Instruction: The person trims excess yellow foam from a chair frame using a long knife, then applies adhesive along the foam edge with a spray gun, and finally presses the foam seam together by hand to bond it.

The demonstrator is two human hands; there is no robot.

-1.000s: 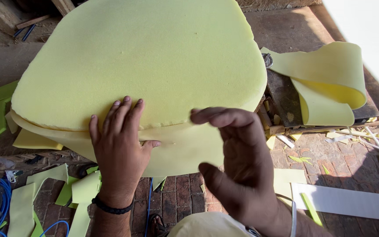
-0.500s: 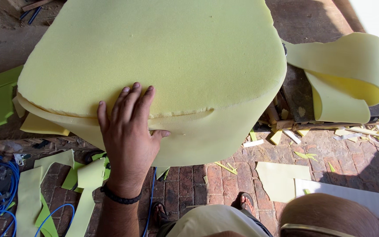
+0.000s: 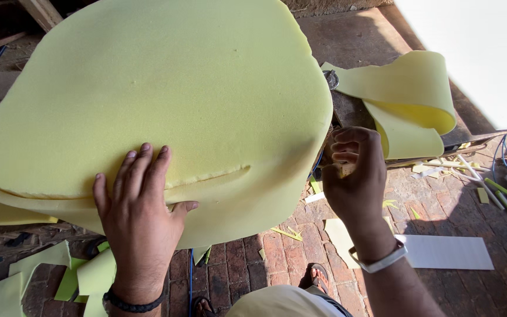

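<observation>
Left hand (image 3: 139,220) lies flat, fingers spread, on the near edge of the big yellow foam pad (image 3: 165,100). Right hand (image 3: 356,176) is curled shut around something small at the pad's right edge, can't tell what. Pad overhangs a brick floor (image 3: 441,194) littered with foam scraps (image 3: 42,276); a curled foam strip (image 3: 409,103) sits right of it.

A left hand (image 3: 139,220) presses flat on a yellow foam slab (image 3: 159,105). The right hand (image 3: 356,176) grips something small, perhaps a tool, at the slab's edge, above brick floor (image 3: 441,199).
</observation>
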